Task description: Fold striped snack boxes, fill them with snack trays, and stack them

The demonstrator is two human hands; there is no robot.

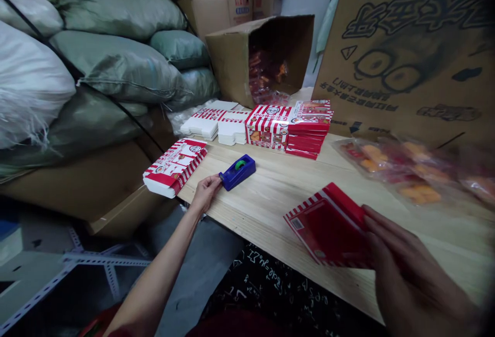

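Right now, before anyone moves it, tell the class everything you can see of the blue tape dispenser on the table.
The blue tape dispenser is a compact, glossy plastic block, lying flat on the pale wooden tabletop with a roll showing a green core in its top opening. Its darker end points toward the left hand, whose fingertips touch it or nearly do.

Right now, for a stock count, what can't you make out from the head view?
Tipped box: shadow inside hides how many red packets it holds.
Clear packets: blurred, and cut off by the right edge.
Red carton: the right hand hides part of it.
Left hand: too close to tell whether it touches the tape dispenser.
All in the head view.
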